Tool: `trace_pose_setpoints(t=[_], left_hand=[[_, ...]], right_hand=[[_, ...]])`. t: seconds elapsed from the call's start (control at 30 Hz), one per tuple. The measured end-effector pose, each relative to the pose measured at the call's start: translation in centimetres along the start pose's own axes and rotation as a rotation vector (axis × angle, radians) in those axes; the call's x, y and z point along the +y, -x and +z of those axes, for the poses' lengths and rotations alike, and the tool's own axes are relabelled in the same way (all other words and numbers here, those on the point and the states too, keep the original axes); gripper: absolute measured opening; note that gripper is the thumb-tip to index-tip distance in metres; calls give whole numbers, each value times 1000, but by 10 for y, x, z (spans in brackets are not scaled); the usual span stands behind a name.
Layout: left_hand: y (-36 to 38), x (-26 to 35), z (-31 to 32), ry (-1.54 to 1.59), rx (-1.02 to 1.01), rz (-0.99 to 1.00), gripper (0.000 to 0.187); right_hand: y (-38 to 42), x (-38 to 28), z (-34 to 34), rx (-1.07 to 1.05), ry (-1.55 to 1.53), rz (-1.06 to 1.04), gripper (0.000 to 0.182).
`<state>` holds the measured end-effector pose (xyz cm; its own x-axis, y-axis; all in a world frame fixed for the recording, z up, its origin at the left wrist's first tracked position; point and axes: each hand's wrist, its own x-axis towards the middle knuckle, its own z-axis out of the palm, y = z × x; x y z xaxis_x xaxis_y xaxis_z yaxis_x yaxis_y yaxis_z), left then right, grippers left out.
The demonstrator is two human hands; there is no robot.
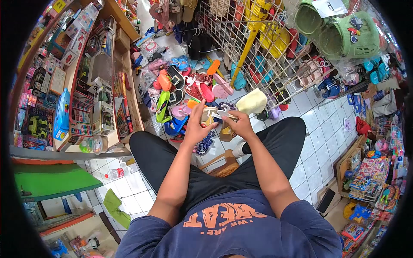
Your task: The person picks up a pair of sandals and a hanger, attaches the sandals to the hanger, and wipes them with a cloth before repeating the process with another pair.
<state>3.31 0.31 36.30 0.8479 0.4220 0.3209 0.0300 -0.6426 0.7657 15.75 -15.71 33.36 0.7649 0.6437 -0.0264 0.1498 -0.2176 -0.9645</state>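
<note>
Apparently the pale sandal [224,113] is a light thing, its sole likely thin and bendy, more apt to flex than to break. It is up off the floor [316,146], between the two hands and in front of the knees. The right hand [239,125] grasps it, thumb and fingers pinching its near end. The left hand [199,125] curves beside a tan piece [209,115], thumb and fingers apart; whether it grips that piece, I cannot tell. The sole's edge looks the surest hold, while any strap would probably give, and smooth plastic might slip a little.

Beyond the hands spreads a jumbled footwear pile [176,79], near enough to catch a dangling strap. A cream pad-like piece [251,102] lies just past the right hand, and a wire rack [223,43] with a yellow pole [246,51] hems in that side. Leftward, a wooden shelf [137,99] limits elbow room. A wooden stool [223,165] shows between the legs.
</note>
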Motion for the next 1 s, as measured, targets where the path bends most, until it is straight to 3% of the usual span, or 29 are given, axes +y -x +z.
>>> trace_pose_setpoints(t=[0.17,0.23,0.43,0.67,0.8,1.0], left_hand=[[3,-5,4,-81,8,34,92],[3,-5,3,-29,-93,-76,92],[5,-10,7,-110,-158,-96,89],[10,7,10,-10,-130,-52,95],[15,6,16,67,-211,-8,94],[17,6,20,125,-244,36,90]], right_hand=[[-2,15,2,-67,-16,24,36],[-1,11,2,-84,-29,15,36],[4,-3,2,-52,-21,30,35],[10,-24,-24,135,-27,-22,35],[15,-49,-50,249,71,-163,31],[24,-129,-79,387,118,-312,26]])
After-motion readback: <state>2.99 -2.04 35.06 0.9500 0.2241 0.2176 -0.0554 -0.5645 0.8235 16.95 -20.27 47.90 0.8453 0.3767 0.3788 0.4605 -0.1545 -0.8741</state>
